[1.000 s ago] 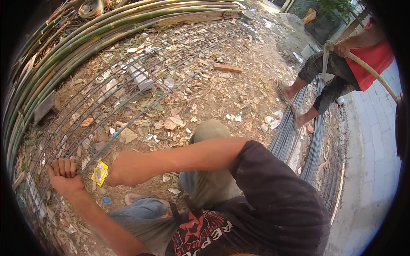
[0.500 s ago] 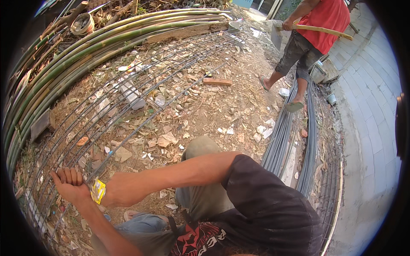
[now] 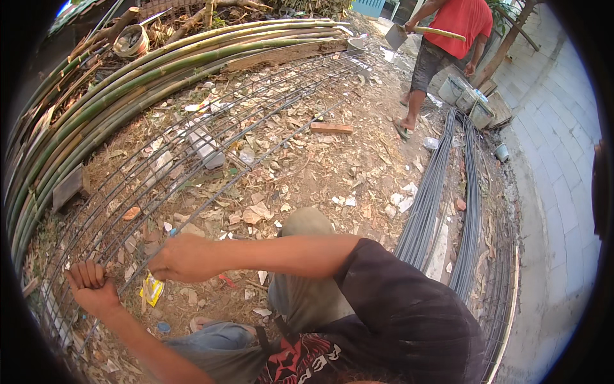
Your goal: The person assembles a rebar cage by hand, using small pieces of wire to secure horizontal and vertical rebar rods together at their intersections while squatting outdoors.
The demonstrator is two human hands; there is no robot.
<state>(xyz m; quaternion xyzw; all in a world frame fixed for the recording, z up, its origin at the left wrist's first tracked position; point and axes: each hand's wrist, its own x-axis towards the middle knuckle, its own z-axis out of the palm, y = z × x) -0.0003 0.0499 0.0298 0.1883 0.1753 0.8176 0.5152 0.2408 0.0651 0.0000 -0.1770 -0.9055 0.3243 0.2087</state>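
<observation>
While the person crouches over littered ground, their left hand (image 3: 93,286) is curled in a fist around a bar of the long steel rebar cage (image 3: 211,121) at its near end. Just beside it, the right hand (image 3: 182,257) rests closed against the same cage; whether it holds anything cannot be told. Beyond lie green bamboo poles (image 3: 128,77) and loose rebar bundles (image 3: 428,205). Farthest off, another person in a red shirt (image 3: 464,19) carries a hoe (image 3: 409,32).
</observation>
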